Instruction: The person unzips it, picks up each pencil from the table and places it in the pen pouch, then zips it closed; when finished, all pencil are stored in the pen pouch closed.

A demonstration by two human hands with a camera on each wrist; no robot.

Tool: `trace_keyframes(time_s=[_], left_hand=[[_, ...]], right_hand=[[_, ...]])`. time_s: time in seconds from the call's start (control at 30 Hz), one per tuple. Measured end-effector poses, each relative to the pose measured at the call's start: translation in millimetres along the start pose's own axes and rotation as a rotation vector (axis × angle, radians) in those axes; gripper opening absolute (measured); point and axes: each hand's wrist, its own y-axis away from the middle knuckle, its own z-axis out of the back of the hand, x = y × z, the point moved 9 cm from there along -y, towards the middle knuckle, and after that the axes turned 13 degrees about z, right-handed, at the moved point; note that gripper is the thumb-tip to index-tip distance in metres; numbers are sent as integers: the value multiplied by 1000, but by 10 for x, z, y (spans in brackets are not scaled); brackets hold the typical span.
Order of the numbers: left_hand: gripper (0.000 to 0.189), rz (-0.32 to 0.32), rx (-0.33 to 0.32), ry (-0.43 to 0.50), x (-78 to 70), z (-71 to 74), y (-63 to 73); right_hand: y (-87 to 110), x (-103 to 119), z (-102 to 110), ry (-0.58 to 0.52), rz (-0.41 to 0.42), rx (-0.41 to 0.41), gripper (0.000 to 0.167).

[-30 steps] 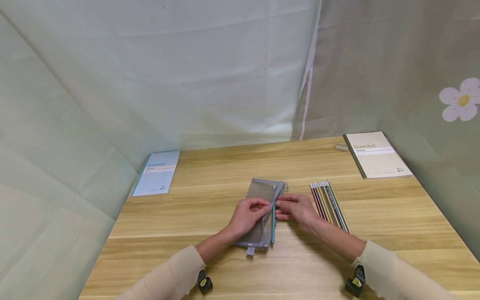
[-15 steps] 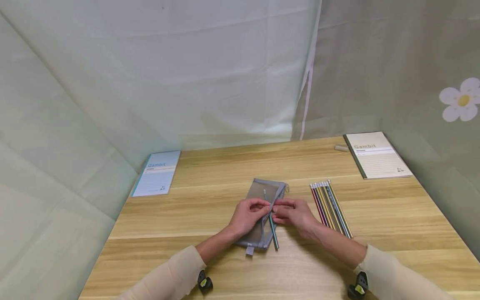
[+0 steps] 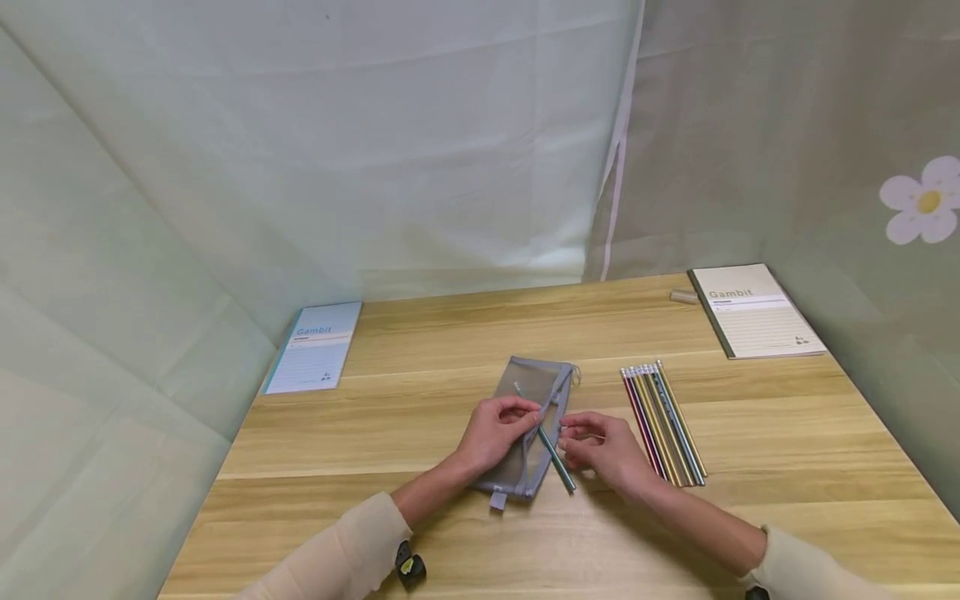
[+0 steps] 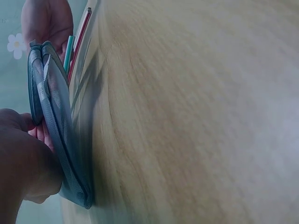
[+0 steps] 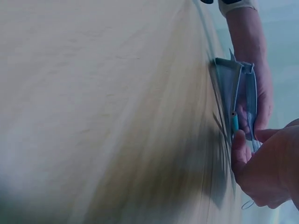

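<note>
A grey mesh zip pencil case [image 3: 504,467] lies in the middle of the table, its zip side parted. My left hand [image 3: 491,433] pinches one edge of that opening between thumb and fingers. At the opposite edge is my right hand [image 3: 609,450], its curled fingertips gripping the case's rim. A teal pencil [image 3: 557,461] slants through the opening: its upper end shows through the mesh, its lower end sticks out toward the front right. In the right wrist view the pencil's end [image 5: 235,122] juts out close by the right fingertips, and the left hand [image 5: 259,95] is behind the case.
Several pencils [image 3: 660,425] lie side by side just right of my right hand. A blue notebook [image 3: 313,348] sits at the table's left edge, a beige notebook [image 3: 756,312] at the back right. Beside that is a small tan cylinder [image 3: 683,296]. Fabric walls [image 3: 450,167] border the table.
The teal pencil has swung from nearly upright in the view to a slant, lower end to the right. My right hand has left the pencil and moved right, spreading the opening. The left stays put.
</note>
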Motion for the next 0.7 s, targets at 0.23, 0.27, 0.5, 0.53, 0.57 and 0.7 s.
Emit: trace_keyframes(time_s=[0.23,0.27,0.5,0.53,0.57,0.7], left_hand=[[15,-1,-7,-6,13,10,-9],[15,0,-9,-9,13,14,-8],[14,5,-6,-15,12,24,-2],[14,5,-5,-13,8,25,-1],[15,4,-5,-11,4,26,0],[14,1,-3,-11,-9,26,7]], right_hand=[[138,38,-35,114,76,158,30],[149,38,-43,122,83,169,28],[188,32,-88,194,137,189,20],[189,25,-93,206,136,189,21],[188,12,-97,217,133,189,21],[185,-41,-108,225,101,189,21]])
